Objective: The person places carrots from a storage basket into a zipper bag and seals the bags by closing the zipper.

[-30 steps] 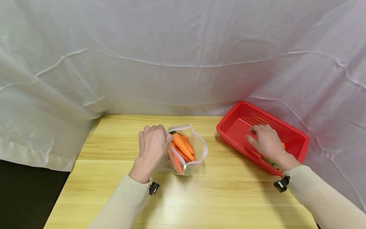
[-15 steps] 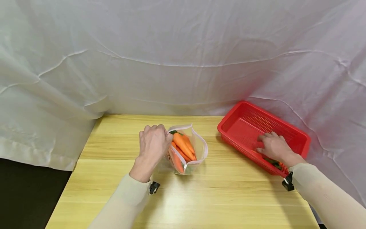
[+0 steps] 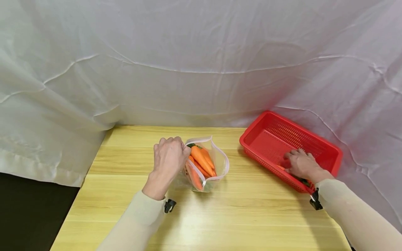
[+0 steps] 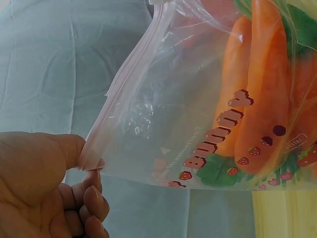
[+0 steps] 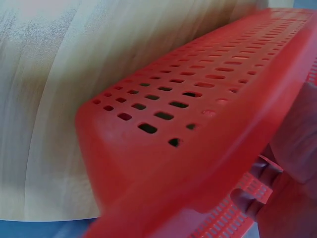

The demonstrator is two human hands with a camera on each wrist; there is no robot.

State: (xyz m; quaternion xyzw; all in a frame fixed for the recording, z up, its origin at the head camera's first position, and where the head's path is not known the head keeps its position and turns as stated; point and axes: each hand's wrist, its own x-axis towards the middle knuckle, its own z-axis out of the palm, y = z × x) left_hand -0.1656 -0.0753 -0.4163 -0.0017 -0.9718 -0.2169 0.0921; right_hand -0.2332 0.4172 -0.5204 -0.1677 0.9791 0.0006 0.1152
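Note:
My left hand (image 3: 169, 153) pinches the left edge of a clear zip bag (image 3: 222, 162) between thumb and forefinger. The bag's mouth gapes upward, and several orange carrots (image 3: 201, 158) with green tops fill it. In the left wrist view, thumb and fingertip press on the pale zip strip (image 4: 131, 64) at the bag's corner; printed letters mark its side. My right hand (image 3: 303, 164) reaches down into the red basket (image 3: 260, 139) by its near wall, fingers bent. A carrot (image 3: 280, 167) shows partly beside it, with green leaves (image 3: 304, 181) below the wrist. The basket wall hides its grip.
The basket stands slantwise at the table's right, against the pale cloth (image 3: 201, 94) behind. The wooden table (image 3: 220, 216) carries bag and basket; its left edge drops to a dark area (image 3: 31, 205).
My right hand has moved right and lowered into the basket, its fingers now down beside the carrot. The left hand keeps its pinch on the bag and has hardly moved.

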